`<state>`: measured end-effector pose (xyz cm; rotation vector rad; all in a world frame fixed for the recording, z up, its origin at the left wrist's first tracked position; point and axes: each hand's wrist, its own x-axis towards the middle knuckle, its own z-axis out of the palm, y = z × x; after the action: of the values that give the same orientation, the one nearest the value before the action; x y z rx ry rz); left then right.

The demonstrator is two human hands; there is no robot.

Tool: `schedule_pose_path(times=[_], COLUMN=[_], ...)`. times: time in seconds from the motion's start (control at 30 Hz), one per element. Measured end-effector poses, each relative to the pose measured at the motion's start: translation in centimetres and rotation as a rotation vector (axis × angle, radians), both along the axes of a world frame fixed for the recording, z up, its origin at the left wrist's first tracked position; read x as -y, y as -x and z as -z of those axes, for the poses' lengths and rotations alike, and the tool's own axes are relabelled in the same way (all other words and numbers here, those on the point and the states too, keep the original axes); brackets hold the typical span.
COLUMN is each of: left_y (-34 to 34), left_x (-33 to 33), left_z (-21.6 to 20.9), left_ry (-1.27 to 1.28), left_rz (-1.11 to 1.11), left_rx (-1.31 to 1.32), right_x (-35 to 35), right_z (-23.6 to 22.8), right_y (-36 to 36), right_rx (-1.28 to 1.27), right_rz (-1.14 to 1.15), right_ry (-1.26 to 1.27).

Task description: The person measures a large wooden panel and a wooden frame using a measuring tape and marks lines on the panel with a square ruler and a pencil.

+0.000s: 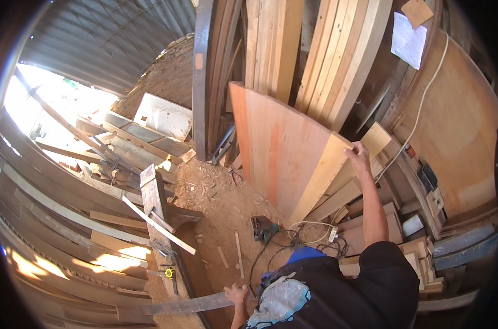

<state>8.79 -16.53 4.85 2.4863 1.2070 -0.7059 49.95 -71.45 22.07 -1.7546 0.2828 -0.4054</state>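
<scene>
A wide wooden panel (287, 148), made of reddish and pale strips, stands tilted on the floor in front of me. My right hand (358, 158) reaches forward and is closed on its upper right corner. Low in the view, my left hand (237, 294) is closed at the end of a long, narrow grey board (188, 305). That board lies across a wooden bench beam (167, 285) on the left. On the beam are a yellow tape measure (169, 272) and some small tools whose kind I cannot make out.
Tall planks (337, 60) lean behind the panel. Cables (293, 236) and a dark power tool (264, 227) lie on the sawdust-covered floor (216, 203). Long boards (68, 230) are stacked at left. A large wooden sheet (452, 126) leans at right, with a white cord (424, 104) hanging before it.
</scene>
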Motion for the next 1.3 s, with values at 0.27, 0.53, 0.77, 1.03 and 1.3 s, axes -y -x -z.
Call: schedule_pose_path(times=[0.27, 0.53, 0.77, 1.03, 1.3], left_y=[-14.9, -27.8, -34.1, -41.2, -46.5], left_x=[2.7, 13.1, 14.5, 10.3, 4.5], left_z=[0.5, -16.6, -19.8, -19.4, -21.4], left_ry=[0.301, 0.636, 0.493, 0.282, 0.26], left_rz=[0.638, 0.924, 0.669, 0.457, 0.497], left_rx=[0.334, 0.883, 1.012, 0.963, 0.809], right_x=[-15.2, -26.0, -33.3, -38.7, -44.9], right_z=[-6.0, -6.7, -9.6, -11.1, -12.8], right_y=[8.3, 10.5, 3.6, -2.7, -8.5], right_rx=[0.178, 0.453, 0.391, 0.315, 0.379], right_rz=[-0.389, -0.545, -0.597, -0.678, -0.596], right_ry=[0.199, 0.225, 0.268, 0.334, 0.455])
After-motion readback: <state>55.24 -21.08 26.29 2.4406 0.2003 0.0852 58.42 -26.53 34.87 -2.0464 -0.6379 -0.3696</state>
